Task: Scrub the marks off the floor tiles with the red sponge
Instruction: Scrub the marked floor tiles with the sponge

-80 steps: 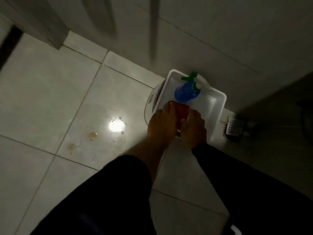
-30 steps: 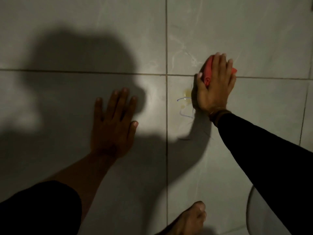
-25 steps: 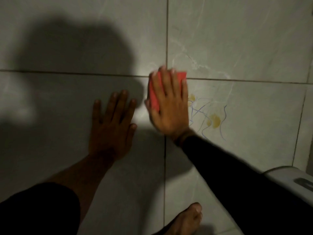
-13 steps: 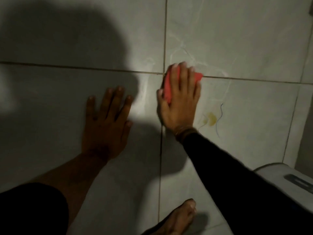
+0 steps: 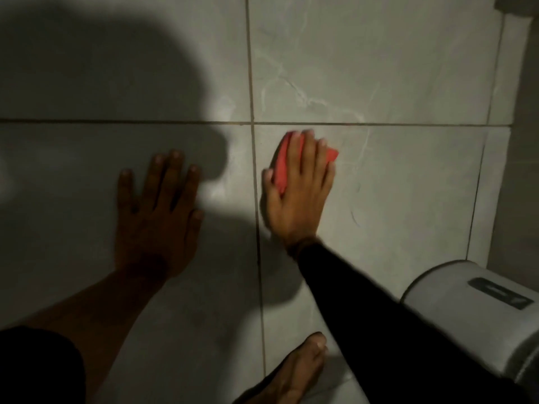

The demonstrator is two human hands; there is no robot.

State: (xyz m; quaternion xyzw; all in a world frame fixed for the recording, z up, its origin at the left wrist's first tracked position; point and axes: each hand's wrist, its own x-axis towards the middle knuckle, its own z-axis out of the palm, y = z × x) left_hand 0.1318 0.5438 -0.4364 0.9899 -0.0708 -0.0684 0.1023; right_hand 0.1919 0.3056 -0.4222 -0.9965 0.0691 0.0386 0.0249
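My right hand (image 5: 299,193) presses the red sponge (image 5: 280,167) flat on a pale grey floor tile (image 5: 408,185), just right of a grout line. Most of the sponge is hidden under my fingers. A faint thin blue line mark (image 5: 354,218) remains on the tile to the right of the hand. My left hand (image 5: 157,217) lies flat with fingers spread on the neighbouring tile to the left, in shadow, holding nothing.
A grey rounded plastic container (image 5: 472,310) stands at the lower right. My bare foot (image 5: 294,371) rests on the floor at the bottom centre. A wall edge (image 5: 525,141) runs down the right side. A large shadow covers the left tiles.
My right hand has slid the sponge right and down over the marked tile. The yellow spots and most blue lines seen earlier no longer show. The left hand stays planted.
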